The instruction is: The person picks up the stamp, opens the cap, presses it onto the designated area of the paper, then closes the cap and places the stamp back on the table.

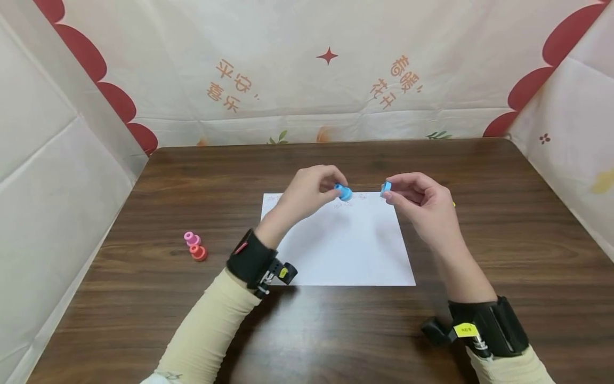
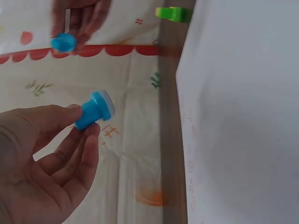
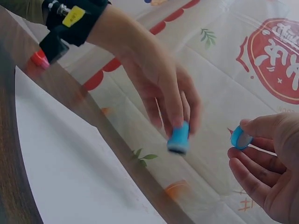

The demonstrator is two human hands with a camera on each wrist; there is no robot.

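Note:
My left hand [image 1: 309,192] pinches a small blue stamp [image 2: 93,111] by its handle, between thumb and fingers, above the far part of a white sheet of paper [image 1: 345,250]. In the left wrist view its pale round face is uncovered and points up and to the right. To the right, my right hand [image 1: 427,205] holds a round blue cap [image 3: 241,138] between thumb and fingertips, near the paper's far right corner. Stamp and cap are apart, with a gap between the hands. Faint reddish marks [image 1: 355,197] run along the paper's far edge.
A pink stamp [image 1: 192,238] and a red stamp [image 1: 198,252] stand side by side on the brown wooden table [image 1: 144,304], left of the paper. A green-and-yellow stamp [image 2: 173,14] shows beyond the paper in the left wrist view. Behind the table hangs a printed cloth [image 1: 288,69].

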